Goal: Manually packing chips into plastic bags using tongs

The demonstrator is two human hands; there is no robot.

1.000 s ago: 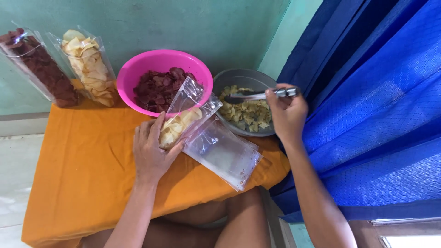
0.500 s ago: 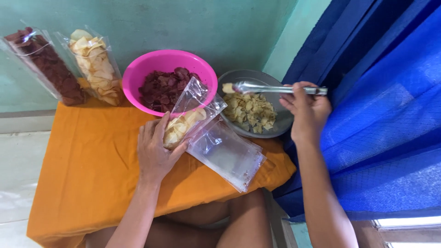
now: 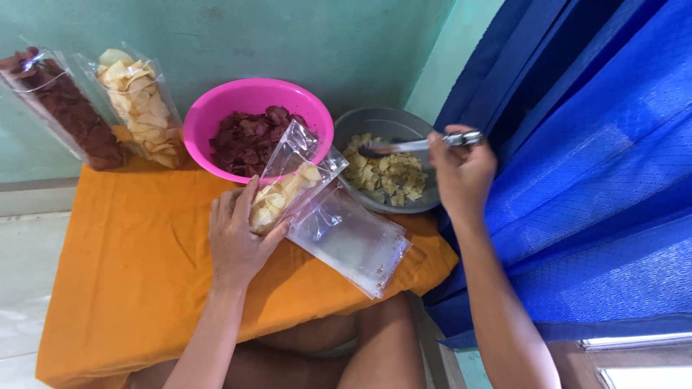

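Left hand (image 3: 238,234) grips a half-filled clear bag (image 3: 285,189); right hand (image 3: 461,173) clasps what look like tongs (image 3: 418,145) above the grey bowl (image 3: 375,124).

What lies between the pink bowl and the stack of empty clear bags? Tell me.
In the head view, the part-filled bag of pale chips, held by the left hand, lies between the pink bowl and the stack of empty bags.

The clear bag (image 3: 285,189) lies tilted on the orange table, its mouth open toward the far right and its lower part filled with pale yellow chips, just near of the pink bowl. The metal tongs (image 3: 418,144) lie level over the grey bowl (image 3: 382,121) of pale chips at the far right, tips pointing left above the heap.
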